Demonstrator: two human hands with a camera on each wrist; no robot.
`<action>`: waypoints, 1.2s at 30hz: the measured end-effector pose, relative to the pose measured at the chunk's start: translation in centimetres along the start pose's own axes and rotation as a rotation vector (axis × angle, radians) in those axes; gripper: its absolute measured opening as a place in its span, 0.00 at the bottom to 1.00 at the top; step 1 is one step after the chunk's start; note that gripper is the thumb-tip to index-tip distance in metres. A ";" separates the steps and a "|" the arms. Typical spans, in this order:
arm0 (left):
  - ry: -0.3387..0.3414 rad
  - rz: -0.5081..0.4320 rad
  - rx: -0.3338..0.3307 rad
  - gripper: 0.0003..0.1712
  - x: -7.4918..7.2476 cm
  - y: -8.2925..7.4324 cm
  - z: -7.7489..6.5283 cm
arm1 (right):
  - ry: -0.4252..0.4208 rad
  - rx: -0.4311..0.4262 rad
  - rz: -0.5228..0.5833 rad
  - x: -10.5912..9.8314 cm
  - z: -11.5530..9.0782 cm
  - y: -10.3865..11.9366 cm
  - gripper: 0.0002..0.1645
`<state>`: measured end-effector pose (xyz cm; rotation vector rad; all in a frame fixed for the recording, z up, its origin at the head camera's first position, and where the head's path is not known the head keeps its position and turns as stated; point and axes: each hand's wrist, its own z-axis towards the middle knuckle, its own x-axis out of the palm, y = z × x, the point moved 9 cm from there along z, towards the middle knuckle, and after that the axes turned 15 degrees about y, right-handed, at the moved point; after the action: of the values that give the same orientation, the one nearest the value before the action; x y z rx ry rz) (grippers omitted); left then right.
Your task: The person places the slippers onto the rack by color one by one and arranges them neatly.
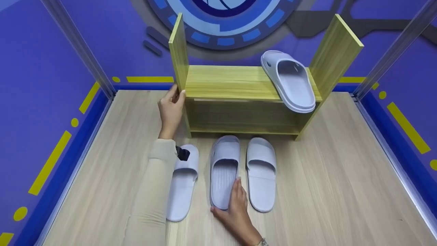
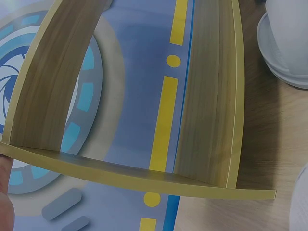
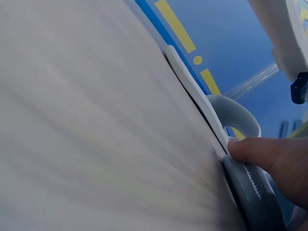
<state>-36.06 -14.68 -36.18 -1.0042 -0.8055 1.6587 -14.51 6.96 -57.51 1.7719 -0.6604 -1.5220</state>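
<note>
My left hand (image 1: 171,107) pinches the front edge of the left side panel (image 1: 178,51) of a small wooden shoe rack (image 1: 228,82), its thumb in front. Only part of that hand's fingers (image 2: 6,207) enters the left wrist view. Below the rack, my right hand (image 1: 239,210) grips the heel end of a grey slide slipper (image 1: 226,148), thumb at the heel's left and fingers along the right side. The right wrist view shows the thumb (image 3: 269,154) against the slipper's sole edge (image 3: 255,192). This slipper's toe points at the rack.
One light slipper (image 1: 293,85) lies tilted on the rack's upper board, its heel over the front edge. Pale slippers stand on the floor on both sides of the gripped one, left (image 1: 182,194) and right (image 1: 262,188). Blue-purple panels (image 1: 41,102) enclose the wooden floor (image 1: 344,177).
</note>
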 end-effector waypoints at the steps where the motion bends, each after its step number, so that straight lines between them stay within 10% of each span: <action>1: 0.000 0.001 0.002 0.21 0.0 0.4 0.1 | -0.005 -0.007 -0.005 -0.1 0.0 0.0 0.73; 21: 0.004 -0.030 0.032 0.22 0.1 1.4 0.4 | -0.076 -0.053 -0.015 -1.3 -0.3 0.0 0.69; 36: 0.012 -0.002 0.017 0.21 -0.1 -2.3 -0.7 | -0.177 -0.202 0.086 -2.6 -1.1 0.4 0.63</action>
<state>-34.44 -14.05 -34.47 -1.0006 -0.7826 1.6536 -13.86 8.89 -55.51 1.4524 -0.6359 -1.6378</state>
